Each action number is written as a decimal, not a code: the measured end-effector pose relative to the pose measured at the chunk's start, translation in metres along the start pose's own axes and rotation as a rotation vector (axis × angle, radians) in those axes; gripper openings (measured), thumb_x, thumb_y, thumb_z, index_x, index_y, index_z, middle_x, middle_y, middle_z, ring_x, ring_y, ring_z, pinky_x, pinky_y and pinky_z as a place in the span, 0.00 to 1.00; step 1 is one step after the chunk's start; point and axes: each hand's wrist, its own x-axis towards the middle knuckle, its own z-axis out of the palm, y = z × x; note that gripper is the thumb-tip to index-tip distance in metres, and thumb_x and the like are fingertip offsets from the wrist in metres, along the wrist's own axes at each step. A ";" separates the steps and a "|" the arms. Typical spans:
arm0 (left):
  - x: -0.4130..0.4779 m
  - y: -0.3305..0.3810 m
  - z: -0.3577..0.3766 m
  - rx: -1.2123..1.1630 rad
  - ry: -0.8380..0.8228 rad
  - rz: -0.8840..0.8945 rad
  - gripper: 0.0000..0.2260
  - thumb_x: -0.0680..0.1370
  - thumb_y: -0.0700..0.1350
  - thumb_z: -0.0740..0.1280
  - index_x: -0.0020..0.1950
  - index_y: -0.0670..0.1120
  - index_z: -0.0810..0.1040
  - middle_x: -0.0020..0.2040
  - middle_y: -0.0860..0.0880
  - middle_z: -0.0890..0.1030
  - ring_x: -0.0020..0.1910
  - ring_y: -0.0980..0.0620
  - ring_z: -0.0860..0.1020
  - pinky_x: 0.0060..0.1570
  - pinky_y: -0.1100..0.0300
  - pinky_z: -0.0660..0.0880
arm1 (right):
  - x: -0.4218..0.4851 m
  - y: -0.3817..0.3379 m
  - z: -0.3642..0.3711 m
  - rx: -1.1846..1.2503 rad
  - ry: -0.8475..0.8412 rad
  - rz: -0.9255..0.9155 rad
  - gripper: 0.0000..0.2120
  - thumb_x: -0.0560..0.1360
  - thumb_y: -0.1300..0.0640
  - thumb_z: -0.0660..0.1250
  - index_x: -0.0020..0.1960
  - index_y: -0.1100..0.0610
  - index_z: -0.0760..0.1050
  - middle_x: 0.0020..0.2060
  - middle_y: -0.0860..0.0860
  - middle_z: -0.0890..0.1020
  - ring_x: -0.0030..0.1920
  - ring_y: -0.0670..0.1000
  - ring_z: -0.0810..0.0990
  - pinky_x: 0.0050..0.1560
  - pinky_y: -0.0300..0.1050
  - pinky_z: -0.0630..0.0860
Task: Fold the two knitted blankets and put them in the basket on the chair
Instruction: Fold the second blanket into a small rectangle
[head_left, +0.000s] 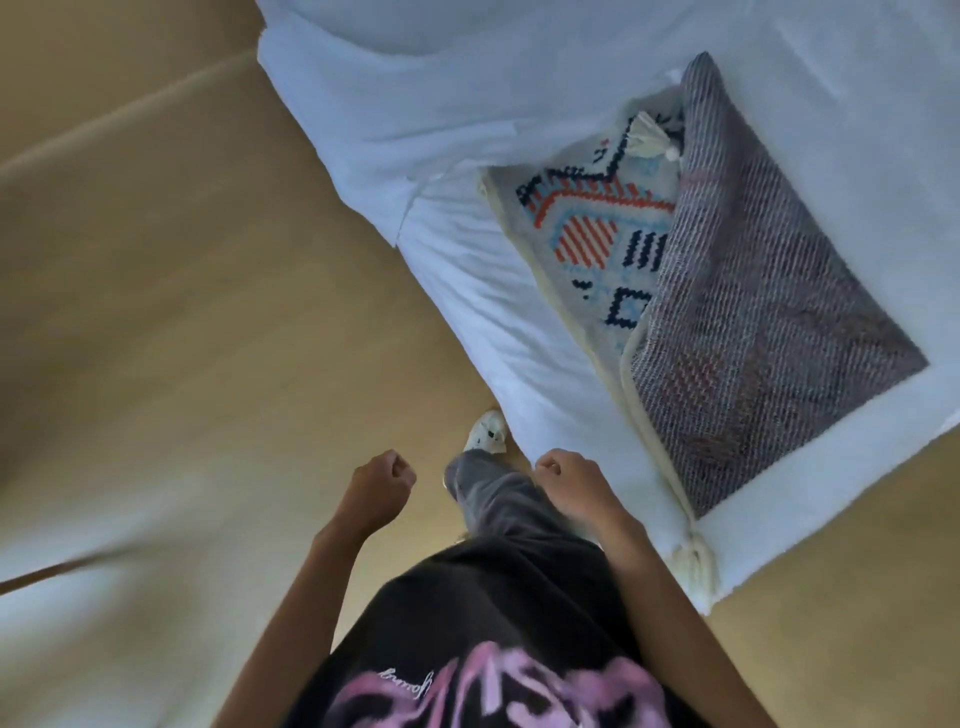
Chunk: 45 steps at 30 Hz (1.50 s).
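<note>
Blanket (769, 332) lying on the white bed (467, 104), near its foot corner, partly folded: grey woven back turned over on top, patterned face in orange, navy and pale blue showing at the left, cream tassels at the top and hanging off the near bed corner. Only one blanket clearly told apart; whether the second lies within the same pile, cannot tell. Basket and chair nowhere in view. Left hand (382, 480) and right hand (566, 480) both curled into loose fists, holding nothing, raised in front of the body and well apart from the blanket, right one nearer the bed edge. Dark shirt with pink print below, grey trouser leg and a white shoe (487, 431) stepping forward beside the bed. Likely trouble from here: fold loose and uneven, so a careless lift by one edge would probably let it fall open; tassel hanging off the corner could snag or drag the pile off the bed; picture blurred, suggesting quick walking, so a foot might catch the bedding. Smooth yellowish floor (182, 260) around the bed, pale patch at lower left, nothing else to make out.
</note>
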 end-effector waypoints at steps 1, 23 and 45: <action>0.013 0.012 -0.007 0.017 -0.012 0.014 0.08 0.78 0.43 0.60 0.49 0.40 0.76 0.45 0.42 0.81 0.47 0.44 0.77 0.46 0.56 0.71 | 0.012 -0.009 -0.009 0.020 0.004 0.001 0.10 0.77 0.56 0.55 0.45 0.55 0.75 0.47 0.52 0.80 0.47 0.53 0.76 0.47 0.45 0.72; 0.226 0.274 -0.099 0.547 -0.393 0.366 0.06 0.77 0.42 0.59 0.44 0.48 0.75 0.45 0.49 0.78 0.43 0.50 0.76 0.38 0.61 0.70 | 0.111 -0.061 -0.123 0.602 0.376 0.334 0.08 0.78 0.56 0.58 0.51 0.56 0.76 0.44 0.48 0.78 0.44 0.48 0.75 0.43 0.41 0.70; 0.405 0.511 0.024 1.073 -0.309 1.061 0.13 0.77 0.40 0.60 0.62 0.42 0.69 0.63 0.41 0.68 0.64 0.44 0.66 0.63 0.51 0.68 | 0.288 -0.030 -0.201 0.608 0.524 0.525 0.21 0.79 0.59 0.56 0.71 0.58 0.65 0.71 0.57 0.65 0.70 0.56 0.64 0.68 0.52 0.66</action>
